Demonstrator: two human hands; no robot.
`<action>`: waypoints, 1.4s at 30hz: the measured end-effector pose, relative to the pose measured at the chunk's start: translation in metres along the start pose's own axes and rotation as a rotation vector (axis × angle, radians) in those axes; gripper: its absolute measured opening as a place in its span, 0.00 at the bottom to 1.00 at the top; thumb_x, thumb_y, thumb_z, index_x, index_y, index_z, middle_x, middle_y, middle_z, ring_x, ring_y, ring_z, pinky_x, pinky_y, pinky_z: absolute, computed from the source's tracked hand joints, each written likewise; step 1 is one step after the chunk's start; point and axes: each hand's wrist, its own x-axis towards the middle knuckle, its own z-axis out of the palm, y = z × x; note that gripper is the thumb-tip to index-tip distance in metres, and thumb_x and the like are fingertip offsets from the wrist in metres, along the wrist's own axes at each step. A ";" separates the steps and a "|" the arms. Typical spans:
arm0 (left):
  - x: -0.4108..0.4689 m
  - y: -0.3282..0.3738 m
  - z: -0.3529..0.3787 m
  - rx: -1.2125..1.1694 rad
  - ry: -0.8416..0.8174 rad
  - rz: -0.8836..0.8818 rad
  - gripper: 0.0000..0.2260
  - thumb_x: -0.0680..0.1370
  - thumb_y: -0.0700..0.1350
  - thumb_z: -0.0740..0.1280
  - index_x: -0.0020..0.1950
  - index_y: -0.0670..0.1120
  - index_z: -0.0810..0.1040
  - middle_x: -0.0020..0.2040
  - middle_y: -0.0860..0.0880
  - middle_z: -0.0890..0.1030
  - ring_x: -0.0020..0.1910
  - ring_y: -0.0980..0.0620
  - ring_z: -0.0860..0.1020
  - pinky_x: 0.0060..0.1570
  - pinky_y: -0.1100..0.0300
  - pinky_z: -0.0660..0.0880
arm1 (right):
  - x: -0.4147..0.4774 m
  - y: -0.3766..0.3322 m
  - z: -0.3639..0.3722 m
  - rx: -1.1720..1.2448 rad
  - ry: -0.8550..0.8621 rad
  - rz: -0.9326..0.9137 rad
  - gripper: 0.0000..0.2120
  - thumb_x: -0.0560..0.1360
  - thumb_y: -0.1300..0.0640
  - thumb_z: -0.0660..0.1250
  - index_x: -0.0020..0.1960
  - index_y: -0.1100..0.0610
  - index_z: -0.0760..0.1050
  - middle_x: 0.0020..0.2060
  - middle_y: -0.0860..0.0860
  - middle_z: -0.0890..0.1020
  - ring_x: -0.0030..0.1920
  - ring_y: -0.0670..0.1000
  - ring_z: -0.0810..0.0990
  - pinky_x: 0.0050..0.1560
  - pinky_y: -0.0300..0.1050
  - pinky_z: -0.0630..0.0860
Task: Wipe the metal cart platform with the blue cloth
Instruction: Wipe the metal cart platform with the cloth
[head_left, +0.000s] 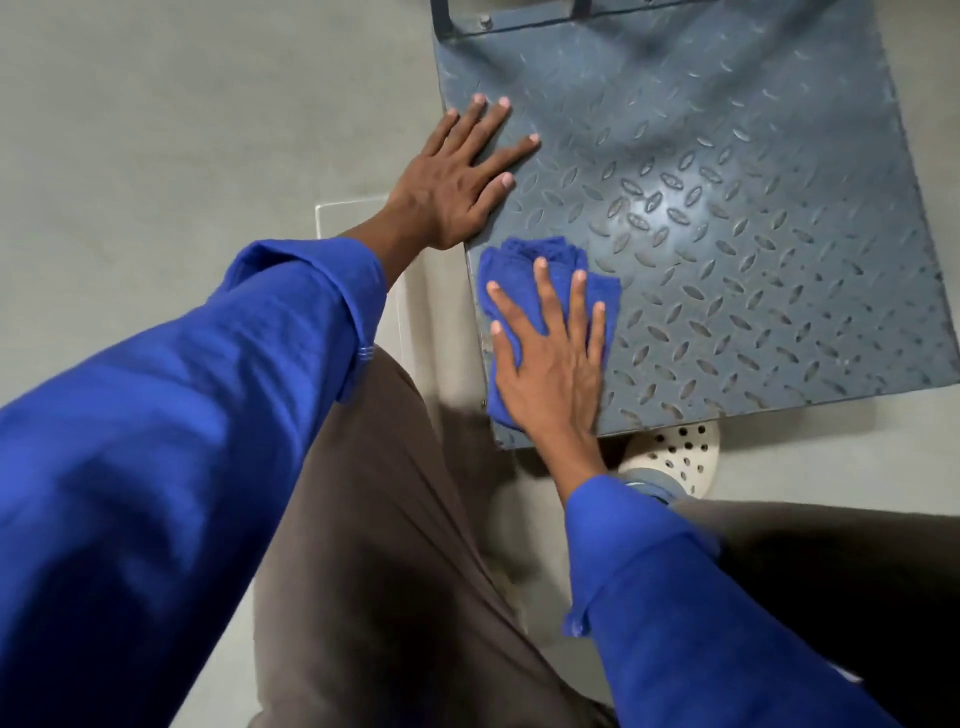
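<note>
We note the metal cart platform (753, 234), grey-blue diamond-tread plate, filling the upper right of frame; glare spot approx. centre of plate. Directly on it: blue cloth (524, 270), bunched, at lower-left corner of plate, w/ right hand (550, 374) flat on top, fingers spread. Left hand (457, 182) lies palm-down on the plate's left edge, upper centre of frame. Platform stands on a pale grey floor (156, 130). A perforated cream item (680, 457) lies on the floor just below the plate's bottom edge.

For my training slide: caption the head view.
Right hand presses blue cloth flat on the cart platform near corner; left hand braces its edge.
</note>
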 end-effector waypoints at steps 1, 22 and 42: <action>-0.003 0.000 -0.001 0.010 0.003 0.008 0.26 0.89 0.57 0.44 0.89 0.58 0.54 0.89 0.40 0.52 0.88 0.38 0.50 0.85 0.40 0.48 | -0.018 -0.006 0.003 0.020 -0.009 -0.039 0.24 0.87 0.40 0.55 0.83 0.33 0.61 0.87 0.45 0.54 0.88 0.59 0.47 0.85 0.64 0.50; -0.059 0.048 0.011 -0.032 0.018 0.214 0.24 0.90 0.58 0.45 0.87 0.63 0.56 0.89 0.47 0.53 0.88 0.42 0.50 0.86 0.39 0.49 | -0.044 0.016 -0.007 -0.016 0.078 0.369 0.25 0.88 0.37 0.50 0.84 0.33 0.58 0.88 0.45 0.52 0.88 0.59 0.47 0.84 0.67 0.50; -0.038 0.082 0.007 -0.066 -0.077 -0.021 0.28 0.88 0.57 0.47 0.89 0.56 0.55 0.89 0.44 0.53 0.88 0.41 0.51 0.84 0.35 0.45 | -0.057 0.021 -0.004 -0.010 0.041 0.173 0.25 0.87 0.36 0.52 0.84 0.33 0.60 0.87 0.45 0.54 0.88 0.58 0.48 0.86 0.62 0.49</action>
